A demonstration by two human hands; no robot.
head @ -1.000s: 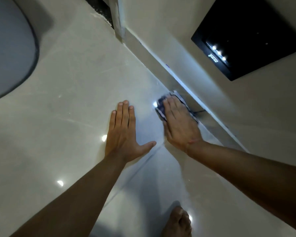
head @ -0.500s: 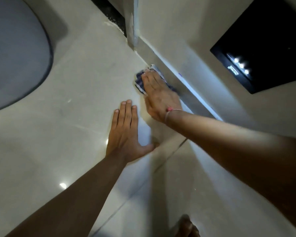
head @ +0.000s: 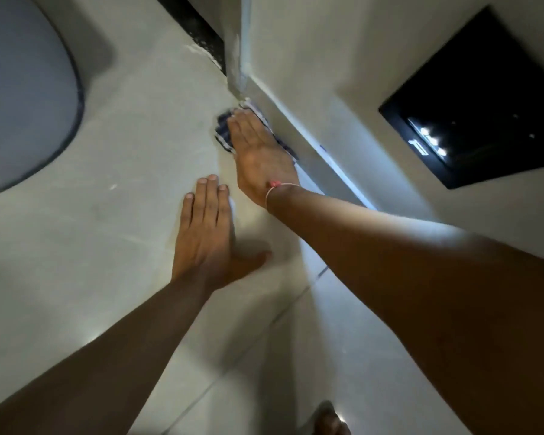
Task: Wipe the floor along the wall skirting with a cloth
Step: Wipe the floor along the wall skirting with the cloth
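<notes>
bare foot [head: 332, 419] at bottom edge, nearest. left hand [head: 209, 237] flat on the floor [head: 107, 246], fingers straight and together, thumb out, holding nothing; a brace, by the look of it. beyond it, right hand [head: 258, 152] pressed palm-down on the cloth [head: 222, 131], fingers extended and closed up, pinning it, not gripping it. thin wrist band [head: 274, 188]. cloth lies under and ahead of the right fingertips, its far edge touching the skirting [head: 299, 127], almost at the corner post [head: 239, 58]. stroke axis runs along the skirting; right hand nearer it. little run left before the corner. since a second ago the right hand and cloth have slid farther along the wall toward the corner; left hand unmoved.
</notes>
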